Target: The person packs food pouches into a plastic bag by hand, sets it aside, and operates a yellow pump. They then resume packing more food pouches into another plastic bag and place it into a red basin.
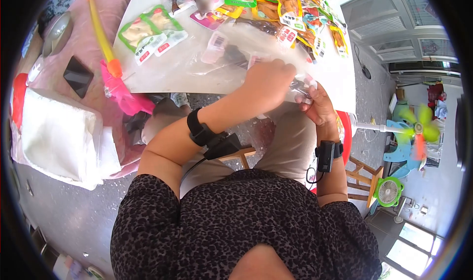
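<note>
A small clear plastic packet with something dark inside (298,88) is between my two hands at the table's front edge. My right hand (319,105) is closed on the packet's right side, thumb up and fingers curled beneath it. Reaching across from the left, my left hand (270,81) is closed at the packet's other side; its fingertips are mostly hidden behind the back of the hand. Beyond my left hand, a clear packet with a pinkish-white label (215,46) and other clear plastic lie flat on the white table (167,78).
Colourful snack pouches (290,9) pile up at the table's far side. Two green-edged pouches (148,33) lie at the left. A yellow tube with orange ends (101,31), pink plastic (123,92) and a black phone-like slab (78,76) are left. A green fan (419,128) stands right.
</note>
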Demonstrator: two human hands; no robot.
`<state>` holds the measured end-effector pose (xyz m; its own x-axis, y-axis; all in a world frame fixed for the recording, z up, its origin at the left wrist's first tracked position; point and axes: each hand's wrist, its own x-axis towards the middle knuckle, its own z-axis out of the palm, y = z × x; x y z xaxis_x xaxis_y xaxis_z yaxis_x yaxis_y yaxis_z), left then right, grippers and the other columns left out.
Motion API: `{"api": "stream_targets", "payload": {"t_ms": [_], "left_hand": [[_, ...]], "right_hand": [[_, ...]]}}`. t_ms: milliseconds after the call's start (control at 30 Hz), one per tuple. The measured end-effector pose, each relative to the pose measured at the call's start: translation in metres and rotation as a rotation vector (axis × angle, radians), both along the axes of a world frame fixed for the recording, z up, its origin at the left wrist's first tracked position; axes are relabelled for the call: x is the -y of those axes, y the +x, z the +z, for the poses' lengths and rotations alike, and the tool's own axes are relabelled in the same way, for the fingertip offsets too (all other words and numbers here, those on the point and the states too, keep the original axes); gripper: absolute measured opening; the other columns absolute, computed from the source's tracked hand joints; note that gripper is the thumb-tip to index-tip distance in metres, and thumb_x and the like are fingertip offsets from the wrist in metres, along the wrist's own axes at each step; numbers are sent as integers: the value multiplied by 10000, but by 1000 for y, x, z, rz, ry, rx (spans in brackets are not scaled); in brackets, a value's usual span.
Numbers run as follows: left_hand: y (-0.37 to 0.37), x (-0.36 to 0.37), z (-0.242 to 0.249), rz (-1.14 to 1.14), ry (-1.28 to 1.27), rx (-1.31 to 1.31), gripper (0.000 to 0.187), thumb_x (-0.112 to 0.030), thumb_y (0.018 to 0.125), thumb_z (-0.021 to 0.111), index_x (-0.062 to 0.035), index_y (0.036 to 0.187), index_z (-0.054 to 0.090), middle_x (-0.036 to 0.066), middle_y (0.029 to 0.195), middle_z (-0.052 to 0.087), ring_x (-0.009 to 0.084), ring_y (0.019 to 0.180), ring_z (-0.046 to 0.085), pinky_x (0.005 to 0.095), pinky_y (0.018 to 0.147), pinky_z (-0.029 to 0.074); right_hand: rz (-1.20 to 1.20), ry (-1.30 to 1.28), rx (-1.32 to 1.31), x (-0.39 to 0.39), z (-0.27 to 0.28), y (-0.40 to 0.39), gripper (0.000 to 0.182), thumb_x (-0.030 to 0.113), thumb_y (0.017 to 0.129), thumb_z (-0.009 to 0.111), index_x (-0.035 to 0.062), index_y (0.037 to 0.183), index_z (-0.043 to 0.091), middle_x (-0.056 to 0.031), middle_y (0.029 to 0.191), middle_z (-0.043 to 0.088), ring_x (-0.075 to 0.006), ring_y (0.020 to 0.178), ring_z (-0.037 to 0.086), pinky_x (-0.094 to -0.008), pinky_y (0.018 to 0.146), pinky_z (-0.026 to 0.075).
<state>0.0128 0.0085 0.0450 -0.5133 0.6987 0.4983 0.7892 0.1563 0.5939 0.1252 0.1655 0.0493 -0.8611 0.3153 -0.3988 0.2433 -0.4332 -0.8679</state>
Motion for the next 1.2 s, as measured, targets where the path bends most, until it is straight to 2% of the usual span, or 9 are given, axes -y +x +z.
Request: {"api": "stream_targets", "payload": {"t_ms": [167, 267, 300, 500, 700, 900, 1000, 1100, 1200], "left_hand": [[6, 4, 9, -45, -1, -14, 132, -97, 649, 533, -37, 743, 462, 117, 657, 483, 294, 585, 522, 379, 500, 413], [13, 0, -3, -70, -39, -38, 165, -112, 631, 559, -30, 747, 473, 118, 667, 495, 294, 592, 531, 374, 503, 421], [14, 1, -2, -66, -58, -37, 177, -118, 624, 568, -28, 746, 477, 118, 673, 499, 293, 598, 534, 372, 507, 424], [15, 8, 5, -101, -107, 43, 172, -116, 615, 574, -36, 745, 495, 114, 685, 508, 291, 610, 540, 368, 521, 434], [15, 2, -1, -86, -80, 28, 141, -103, 644, 543, -42, 765, 502, 121, 687, 507, 304, 614, 536, 386, 520, 427], [12, 2, -10, -79, -101, 35, 121, -80, 658, 507, -39, 770, 485, 137, 687, 499, 319, 609, 526, 401, 523, 419], [13, -1, -12, -89, -135, 28, 105, -83, 659, 502, -38, 748, 470, 141, 683, 493, 322, 613, 524, 405, 527, 415], [12, -3, -15, -97, -128, 14, 102, -90, 655, 504, -39, 732, 461, 140, 676, 487, 327, 613, 521, 411, 527, 411], [12, -3, -18, -95, -96, 19, 104, -94, 651, 506, -39, 725, 457, 140, 668, 482, 329, 611, 518, 415, 527, 408]], "right_hand": [[156, 139, 59, 26, 4, -25, 211, 72, 788, 448, -18, 979, 445, -75, 810, 543, -96, 587, 529, -164, 386, 379], [-49, 183, -46, 63, -2, -40, 155, 73, 783, 449, -13, 909, 474, -62, 764, 544, -77, 571, 520, -158, 396, 380], [108, 179, -19, 39, -30, -33, 128, 86, 783, 460, 1, 874, 490, -46, 715, 541, -73, 572, 512, -180, 439, 401], [142, 276, 194, 29, -13, -21, 125, 117, 782, 494, 2, 819, 526, -42, 664, 536, -70, 550, 497, -179, 442, 391], [196, 111, 177, 43, -18, -35, 117, 105, 754, 533, 9, 820, 527, -29, 667, 535, -68, 549, 492, -168, 432, 368], [133, 521, 254, 5, 1, -47, 134, 122, 746, 536, 2, 800, 513, -39, 684, 542, -89, 572, 518, -191, 454, 405], [-174, 358, 148, -9, -10, -68, 140, 130, 762, 512, 10, 833, 504, -42, 730, 544, -105, 588, 527, -209, 464, 398], [10, 249, -39, -13, -26, -90, 138, 120, 758, 516, 12, 843, 498, -45, 729, 542, -115, 576, 519, -223, 455, 392], [-88, 204, -10, -4, -30, -109, 123, 105, 751, 524, 17, 832, 497, -45, 715, 535, -124, 571, 515, -223, 445, 388]]}}
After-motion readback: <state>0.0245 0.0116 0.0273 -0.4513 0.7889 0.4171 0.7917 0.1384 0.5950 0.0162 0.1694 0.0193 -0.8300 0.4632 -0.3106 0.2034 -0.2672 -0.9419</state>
